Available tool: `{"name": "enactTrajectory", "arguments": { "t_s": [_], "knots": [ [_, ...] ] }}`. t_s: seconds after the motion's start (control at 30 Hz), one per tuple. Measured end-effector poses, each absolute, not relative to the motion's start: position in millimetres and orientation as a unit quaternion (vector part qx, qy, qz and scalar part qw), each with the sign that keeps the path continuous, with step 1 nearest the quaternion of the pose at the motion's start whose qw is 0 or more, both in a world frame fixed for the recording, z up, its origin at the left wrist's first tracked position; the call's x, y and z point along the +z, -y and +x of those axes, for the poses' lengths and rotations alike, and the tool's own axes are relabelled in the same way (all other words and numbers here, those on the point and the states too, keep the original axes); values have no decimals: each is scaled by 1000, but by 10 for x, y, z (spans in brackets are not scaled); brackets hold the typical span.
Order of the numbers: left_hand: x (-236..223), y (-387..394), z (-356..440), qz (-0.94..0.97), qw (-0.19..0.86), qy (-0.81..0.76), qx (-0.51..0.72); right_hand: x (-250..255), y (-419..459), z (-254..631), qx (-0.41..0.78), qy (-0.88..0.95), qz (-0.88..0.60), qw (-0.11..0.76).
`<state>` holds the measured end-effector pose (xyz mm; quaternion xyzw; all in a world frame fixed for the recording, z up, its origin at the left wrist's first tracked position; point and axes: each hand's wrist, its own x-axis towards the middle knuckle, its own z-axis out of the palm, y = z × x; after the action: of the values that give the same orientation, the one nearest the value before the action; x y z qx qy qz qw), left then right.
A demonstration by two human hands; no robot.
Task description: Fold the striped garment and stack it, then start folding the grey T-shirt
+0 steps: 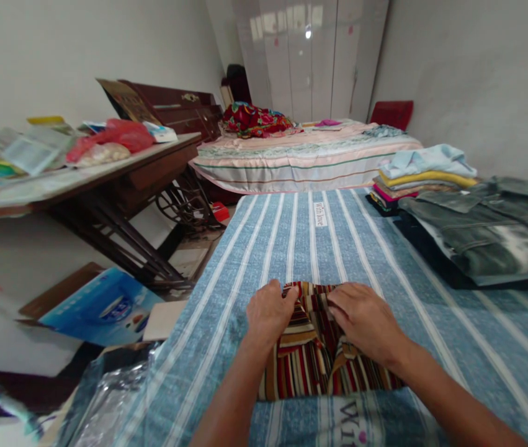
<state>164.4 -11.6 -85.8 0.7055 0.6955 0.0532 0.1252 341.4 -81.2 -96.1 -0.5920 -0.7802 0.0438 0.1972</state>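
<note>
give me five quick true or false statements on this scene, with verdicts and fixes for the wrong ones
1. The left hand and right hand both touch the red-striped cloth. True.
2. The small stack of clothes is left of the hands. False: it is to their right.
3. The grey jacket is nearer the camera than the small stack. True.
4. The red bag lies on the far bed. False: it is on the table.
5. The blue box is lower than the tabletop. True.
</note>
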Motion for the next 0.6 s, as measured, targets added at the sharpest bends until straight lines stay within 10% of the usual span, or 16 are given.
{"name": "enactTrajectory", "arguments": {
  "t_s": [0.3,0.6],
  "knots": [
    [-950,36,1572,705,177,-680,102,-1005,498,3227,89,801,-587,80],
    [-999,87,1424,530,473,-631,313,-1016,486,3215,104,794,-593,84]
  ]
}}
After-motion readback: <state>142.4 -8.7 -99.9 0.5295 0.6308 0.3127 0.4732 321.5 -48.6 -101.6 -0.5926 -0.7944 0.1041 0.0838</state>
